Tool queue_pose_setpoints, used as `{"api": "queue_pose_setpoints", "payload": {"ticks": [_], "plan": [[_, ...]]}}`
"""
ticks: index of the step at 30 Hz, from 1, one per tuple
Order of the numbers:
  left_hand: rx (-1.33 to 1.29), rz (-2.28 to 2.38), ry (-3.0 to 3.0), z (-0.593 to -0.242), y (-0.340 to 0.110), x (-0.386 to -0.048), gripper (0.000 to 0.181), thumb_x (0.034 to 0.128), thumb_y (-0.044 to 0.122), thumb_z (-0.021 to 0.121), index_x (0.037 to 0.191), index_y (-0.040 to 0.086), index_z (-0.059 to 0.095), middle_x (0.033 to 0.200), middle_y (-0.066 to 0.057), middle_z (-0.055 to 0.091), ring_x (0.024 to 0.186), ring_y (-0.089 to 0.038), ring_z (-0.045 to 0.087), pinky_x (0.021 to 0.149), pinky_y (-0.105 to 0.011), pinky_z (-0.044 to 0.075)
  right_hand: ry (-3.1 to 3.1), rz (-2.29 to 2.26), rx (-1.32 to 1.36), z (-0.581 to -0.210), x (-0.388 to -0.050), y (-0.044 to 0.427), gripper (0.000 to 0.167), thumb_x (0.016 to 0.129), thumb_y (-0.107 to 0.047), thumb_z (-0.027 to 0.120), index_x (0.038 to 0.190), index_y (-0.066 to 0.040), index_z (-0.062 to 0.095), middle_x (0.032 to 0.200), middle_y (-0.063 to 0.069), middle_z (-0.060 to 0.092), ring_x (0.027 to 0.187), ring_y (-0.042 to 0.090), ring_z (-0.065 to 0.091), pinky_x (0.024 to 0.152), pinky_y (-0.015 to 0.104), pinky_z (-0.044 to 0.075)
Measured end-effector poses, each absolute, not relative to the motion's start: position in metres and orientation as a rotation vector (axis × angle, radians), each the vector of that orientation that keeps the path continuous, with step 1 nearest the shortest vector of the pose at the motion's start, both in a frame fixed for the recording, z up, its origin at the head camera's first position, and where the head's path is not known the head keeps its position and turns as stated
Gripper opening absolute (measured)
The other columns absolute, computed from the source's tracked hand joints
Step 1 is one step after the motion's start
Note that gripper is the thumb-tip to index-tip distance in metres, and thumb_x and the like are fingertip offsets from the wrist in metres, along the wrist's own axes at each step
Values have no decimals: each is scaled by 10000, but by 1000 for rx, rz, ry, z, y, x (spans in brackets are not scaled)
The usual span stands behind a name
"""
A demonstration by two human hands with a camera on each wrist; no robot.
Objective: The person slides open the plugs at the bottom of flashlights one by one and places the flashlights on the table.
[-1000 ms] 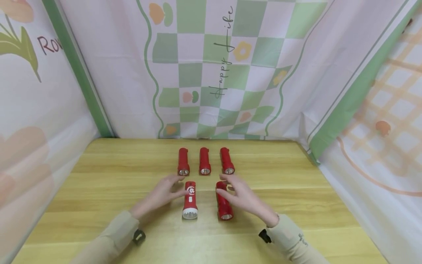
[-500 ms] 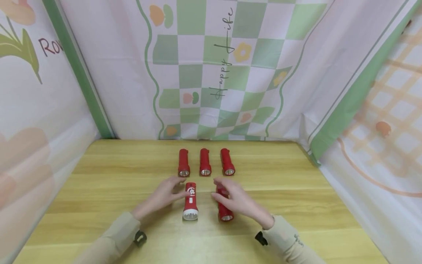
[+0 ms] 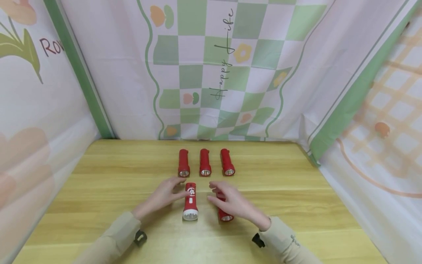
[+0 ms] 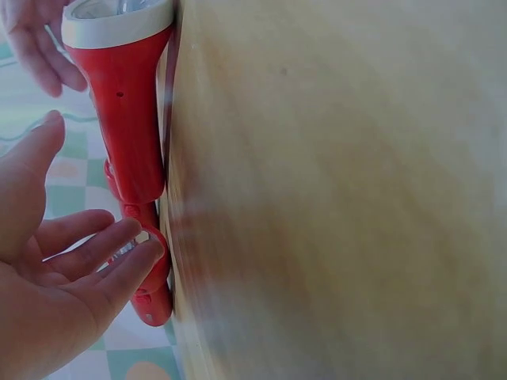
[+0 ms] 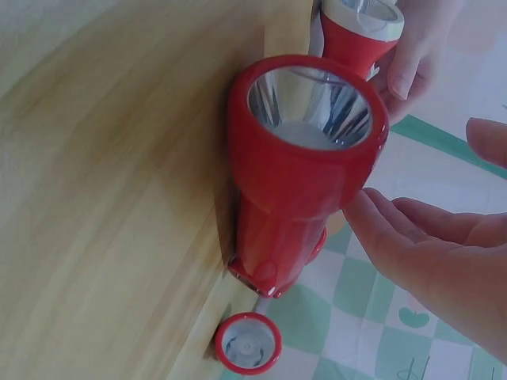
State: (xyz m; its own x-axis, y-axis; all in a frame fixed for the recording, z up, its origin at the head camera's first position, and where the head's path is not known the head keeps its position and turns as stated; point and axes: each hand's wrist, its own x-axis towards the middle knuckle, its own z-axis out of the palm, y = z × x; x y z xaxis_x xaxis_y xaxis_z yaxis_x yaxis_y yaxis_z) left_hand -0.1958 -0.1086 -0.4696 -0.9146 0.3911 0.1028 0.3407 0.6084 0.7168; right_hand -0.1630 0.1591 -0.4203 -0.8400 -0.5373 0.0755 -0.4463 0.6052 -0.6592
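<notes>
A red flashlight with a white head (image 3: 190, 201) lies on the table, its lens facing the near edge. My left hand (image 3: 163, 196) is at its left, thumb and fingers spread apart; in the left wrist view a gap shows between the thumb and this flashlight (image 4: 127, 119). To the right lies an all-red flashlight (image 3: 226, 216), partly hidden beneath my right hand (image 3: 232, 200). That hand hovers over it with thumb and fingers parted. In the right wrist view the fingers (image 5: 396, 237) extend beside the red flashlight (image 5: 281, 190) without curling round it.
Three red flashlights stand in a row farther back: a left one (image 3: 183, 163), a middle one (image 3: 204, 162) and a right one (image 3: 227, 162), lenses facing me. Patterned cloth (image 3: 217, 73) hangs behind the wooden table (image 3: 280, 165) and along both sides.
My right hand has shifted left and slightly nearer, covering more of the all-red flashlight. The left hand has barely moved, and the flashlights lie as before.
</notes>
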Motion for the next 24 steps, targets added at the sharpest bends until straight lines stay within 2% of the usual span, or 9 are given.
{"api": "queue_pose_setpoints", "payload": {"ticks": [8,24], "plan": [[637,1195,2757,-470,-108,-197,638,877,401,733,1355,12,566,1323,-179,637,1190,-324,630,1015,-488,533,2629,-1052,-848,-420,-159,156,547,988,-340,597,1394,13,498,1343,217,600,1196,360,622,960,468,565],[684,1203,2774,-472,-107,-201,587,894,382,717,1320,-1,591,1300,-193,652,1184,-342,634,1021,-506,524,2553,-1045,-834,-423,-148,147,598,984,-372,592,1399,44,484,1358,216,599,1179,343,643,954,437,579]]}}
